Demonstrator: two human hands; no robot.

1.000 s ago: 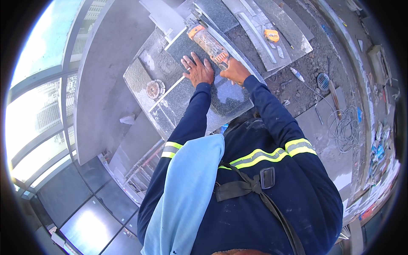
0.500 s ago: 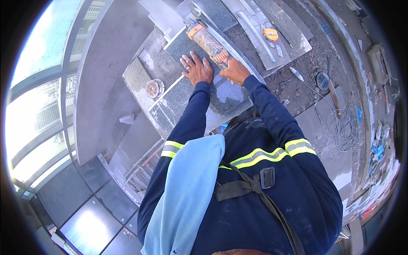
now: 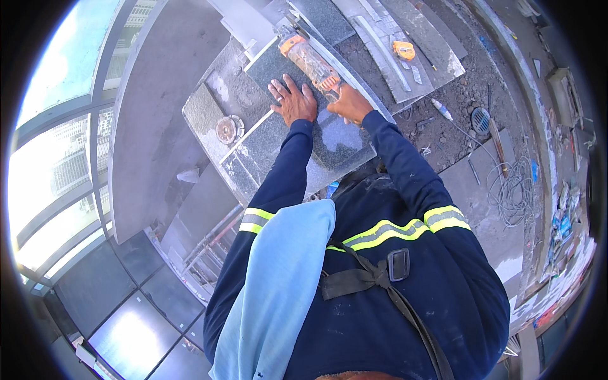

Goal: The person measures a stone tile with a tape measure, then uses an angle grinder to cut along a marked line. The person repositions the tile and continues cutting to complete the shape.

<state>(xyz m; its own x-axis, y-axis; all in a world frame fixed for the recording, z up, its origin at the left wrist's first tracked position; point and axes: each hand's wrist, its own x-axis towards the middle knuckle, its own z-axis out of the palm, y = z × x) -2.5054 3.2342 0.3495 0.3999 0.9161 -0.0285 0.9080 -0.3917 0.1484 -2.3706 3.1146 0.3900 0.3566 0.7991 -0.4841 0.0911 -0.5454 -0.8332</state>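
Note:
My left hand (image 3: pixel 294 102) lies flat with its fingers spread on a dark speckled stone slab (image 3: pixel 261 71), a ring on one finger. Just right of it, my right hand (image 3: pixel 352 105) is closed round the rear grip of a dusty orange-and-grey angle grinder (image 3: pixel 309 62). The grinder's head points away toward the slab's far edge, where pale dust blurs the disc. Under my wrists lies another grey stone slab (image 3: pixel 269 142) with a pale edge. A round, worn disc (image 3: pixel 229 129) rests on the stone to the left.
An orange tape measure (image 3: pixel 403 50) sits on stone pieces at the far right. Beyond the slabs' right side are rough ground, a cable connector (image 3: pixel 441 109), a round drain grate (image 3: pixel 481 120) and a coiled cable (image 3: pixel 512 190). A curved grey wall (image 3: pixel 149 120) and windows stand left.

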